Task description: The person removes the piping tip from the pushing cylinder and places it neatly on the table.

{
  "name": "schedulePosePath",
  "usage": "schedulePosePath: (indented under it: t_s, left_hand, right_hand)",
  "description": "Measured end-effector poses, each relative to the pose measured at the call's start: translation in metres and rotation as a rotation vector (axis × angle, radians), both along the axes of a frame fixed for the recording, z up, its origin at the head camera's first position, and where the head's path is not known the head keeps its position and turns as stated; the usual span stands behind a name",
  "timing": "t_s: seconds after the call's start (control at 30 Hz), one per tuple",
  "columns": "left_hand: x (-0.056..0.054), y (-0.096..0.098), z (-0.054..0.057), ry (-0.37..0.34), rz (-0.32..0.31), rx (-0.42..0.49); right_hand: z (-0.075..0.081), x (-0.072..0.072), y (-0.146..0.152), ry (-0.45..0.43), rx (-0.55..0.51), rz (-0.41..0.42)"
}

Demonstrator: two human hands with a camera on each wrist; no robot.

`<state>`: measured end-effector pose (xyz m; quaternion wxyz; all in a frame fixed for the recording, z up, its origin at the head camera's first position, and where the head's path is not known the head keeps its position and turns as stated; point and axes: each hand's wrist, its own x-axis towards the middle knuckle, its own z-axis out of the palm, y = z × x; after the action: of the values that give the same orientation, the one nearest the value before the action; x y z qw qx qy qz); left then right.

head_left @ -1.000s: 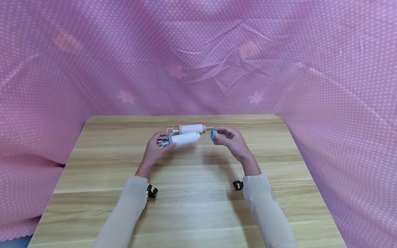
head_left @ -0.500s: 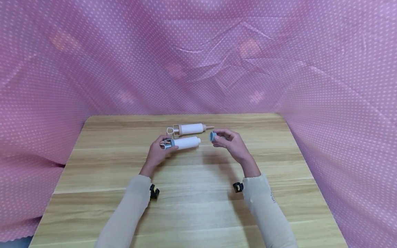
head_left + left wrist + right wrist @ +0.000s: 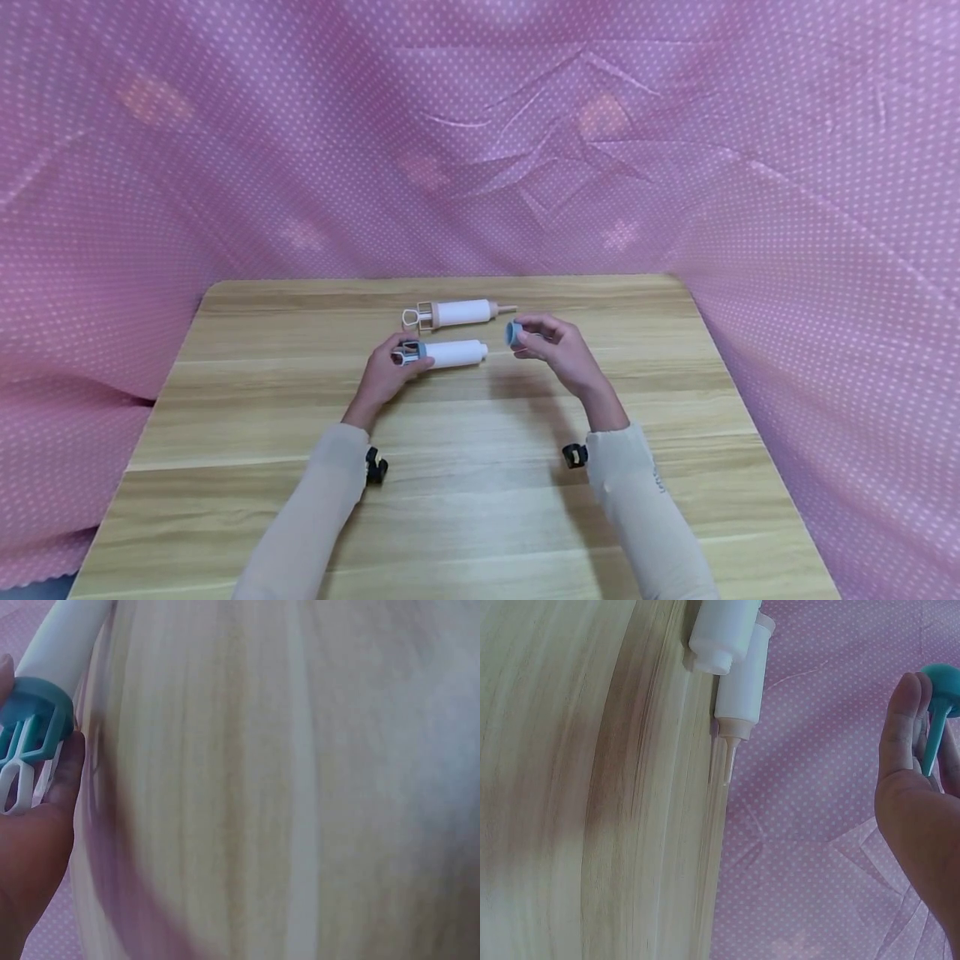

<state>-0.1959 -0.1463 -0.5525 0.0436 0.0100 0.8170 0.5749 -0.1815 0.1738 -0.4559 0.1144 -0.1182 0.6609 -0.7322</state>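
My left hand (image 3: pixel 384 375) grips the blue-green collar end of a syringe-like decorating tool (image 3: pixel 456 353) with a white barrel. Its collar and white loop handle (image 3: pixel 16 784) show in the left wrist view. The barrel points right, and its short neck is bare. In my right hand (image 3: pixel 564 354), thumb and fingers pinch a blue-green nozzle cap (image 3: pixel 513 334), its wide mouth turned left toward that neck, with a gap between them. A long thin spout (image 3: pixel 936 739) on the cap shows in the right wrist view. Part of the cap is hidden by the fingers.
Behind the held tool lies a similar tool (image 3: pixel 463 312) with beige collar, loop handle and a fitted beige spout. Both are over a wooden table (image 3: pixel 480 500). A pink dotted cloth (image 3: pixel 480 167) hangs around its back and sides.
My left hand has brought the blue-collared tool nearer to me and slightly right, away from the beige one. My right hand with the nozzle cap has barely moved.
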Motion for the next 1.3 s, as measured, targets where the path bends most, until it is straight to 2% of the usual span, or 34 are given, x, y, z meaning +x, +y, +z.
schedulePosePath:
  t_s: [0.3, 0.7, 1.1, 1.3]
  left_hand:
    - [-0.001, 0.0, -0.006, 0.018, 0.007, -0.004]
    - [-0.003, 0.001, -0.013, -0.008, 0.002, -0.005]
    - [-0.004, 0.003, -0.013, 0.019, 0.0, 0.003]
    - [-0.001, -0.003, -0.005, 0.035, 0.008, 0.025]
  right_hand:
    - [-0.003, 0.0, -0.002, 0.003, 0.003, 0.002]
    - [-0.006, 0.0, -0.006, 0.016, -0.006, -0.006]
    - [-0.005, -0.001, -0.005, 0.016, -0.003, -0.016]
    - [-0.004, 0.0, -0.006, 0.016, 0.005, -0.013]
